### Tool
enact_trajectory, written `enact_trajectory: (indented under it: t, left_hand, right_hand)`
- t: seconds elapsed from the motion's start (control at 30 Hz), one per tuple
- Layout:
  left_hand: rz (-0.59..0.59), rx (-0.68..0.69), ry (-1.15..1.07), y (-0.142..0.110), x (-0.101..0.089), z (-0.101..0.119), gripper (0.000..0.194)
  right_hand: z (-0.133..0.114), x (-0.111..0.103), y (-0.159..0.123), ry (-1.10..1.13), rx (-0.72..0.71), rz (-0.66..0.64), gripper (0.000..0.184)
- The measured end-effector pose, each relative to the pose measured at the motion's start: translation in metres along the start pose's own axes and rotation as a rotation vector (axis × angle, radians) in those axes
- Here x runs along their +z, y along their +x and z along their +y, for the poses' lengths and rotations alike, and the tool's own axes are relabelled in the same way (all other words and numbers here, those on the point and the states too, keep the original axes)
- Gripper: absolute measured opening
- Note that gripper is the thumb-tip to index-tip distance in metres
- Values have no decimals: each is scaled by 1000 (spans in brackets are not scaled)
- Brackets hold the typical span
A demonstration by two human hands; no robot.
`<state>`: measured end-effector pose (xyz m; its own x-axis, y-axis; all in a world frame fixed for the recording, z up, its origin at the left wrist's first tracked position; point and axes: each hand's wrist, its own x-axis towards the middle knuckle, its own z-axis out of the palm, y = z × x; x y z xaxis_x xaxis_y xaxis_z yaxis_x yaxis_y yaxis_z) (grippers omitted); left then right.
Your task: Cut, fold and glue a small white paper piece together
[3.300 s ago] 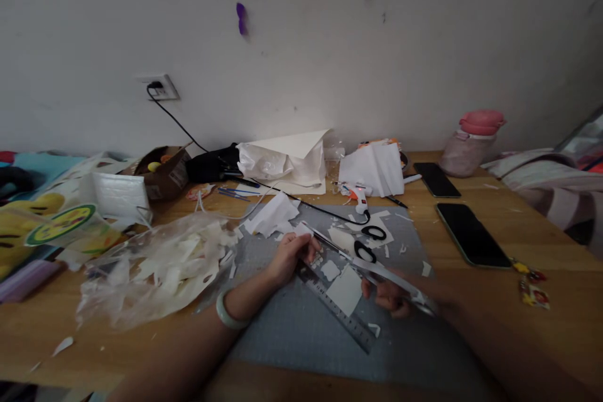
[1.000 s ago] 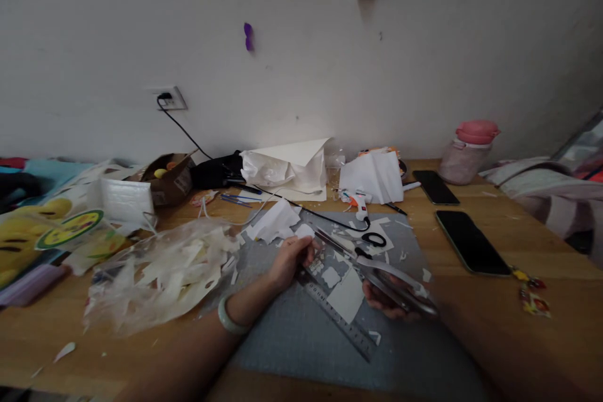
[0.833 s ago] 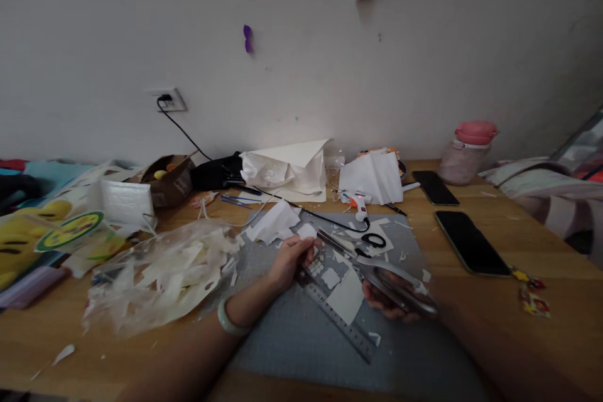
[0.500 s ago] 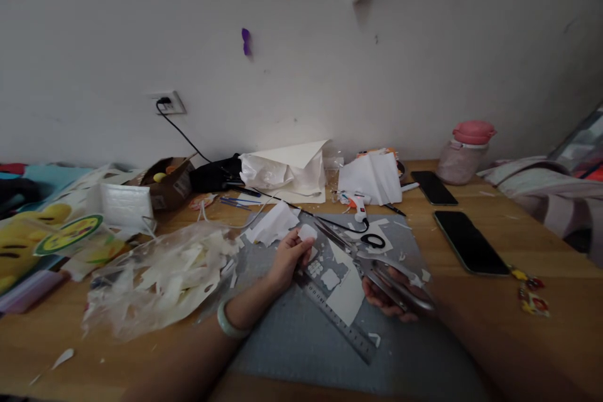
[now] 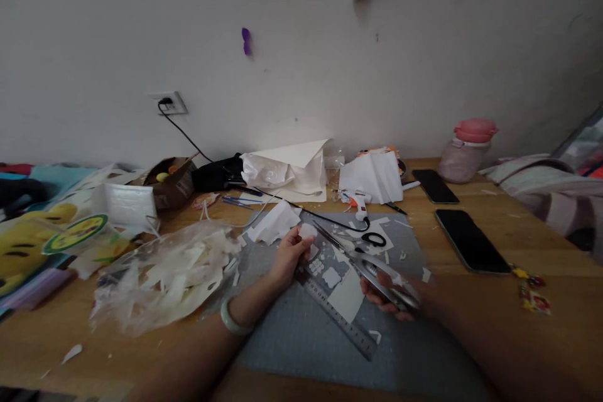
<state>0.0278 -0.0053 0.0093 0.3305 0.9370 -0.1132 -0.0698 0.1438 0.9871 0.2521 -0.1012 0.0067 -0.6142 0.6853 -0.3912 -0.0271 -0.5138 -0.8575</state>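
Note:
My left hand (image 5: 288, 255), with a pale bangle on its wrist, is closed in a pinch on a small white paper piece (image 5: 306, 231) over the grey cutting mat (image 5: 301, 339). My right hand (image 5: 384, 298) is closed round long silvery scissors (image 5: 384, 273), blurred by motion, whose blades point up-left toward the paper piece. Between the hands, a metal ruler (image 5: 339, 315) lies slanted on the mat, with a white card piece (image 5: 346, 295) beside it. Small white cut-outs lie scattered around them.
Black-handled scissors (image 5: 374, 239) and a corded glue gun (image 5: 360, 205) lie at the mat's far edge. A plastic bag of paper scraps (image 5: 160, 276) lies left. Two phones (image 5: 471, 242) (image 5: 436, 186), a pink-lidded bottle (image 5: 466, 151) and a keychain (image 5: 530, 292) are on the right.
My right hand has drawn the scissors slightly left and nearer the paper piece. My left hand has lifted the small white piece a little. The view has shifted slightly.

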Motion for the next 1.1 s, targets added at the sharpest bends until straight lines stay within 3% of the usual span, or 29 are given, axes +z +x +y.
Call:
enact_trajectory:
  t: [0.13, 0.3, 0.43, 0.63, 0.77, 0.93, 1.1]
  left_hand:
    - [-2, 8, -16, 1, -1, -1, 25]
    - [-8, 6, -65, 1, 1, 1, 30]
    - [-28, 2, -118, 2, 2, 2, 33]
    - [-27, -19, -136, 1, 3, 2, 34]
    - [-26, -12, -133, 0, 3, 2, 32]
    - [-37, -5, -133, 1, 1, 0, 31]
    - [-15, -4, -161, 1, 2, 1, 34]
  right_hand:
    - [-5, 6, -2, -117, 38, 160, 50]
    - [-8, 0, -6, -709, -92, 435, 37]
    - [-10, -2, -8, -1023, -52, 691, 33]
    - [-11, 3, -9, -1188, 26, 826, 27]
    - [-2, -1, -6, -1314, -35, 909, 32]
    - [7, -4, -1, -1388, -66, 946, 39]
    - [7, -4, -1, -1416, -112, 950, 34]
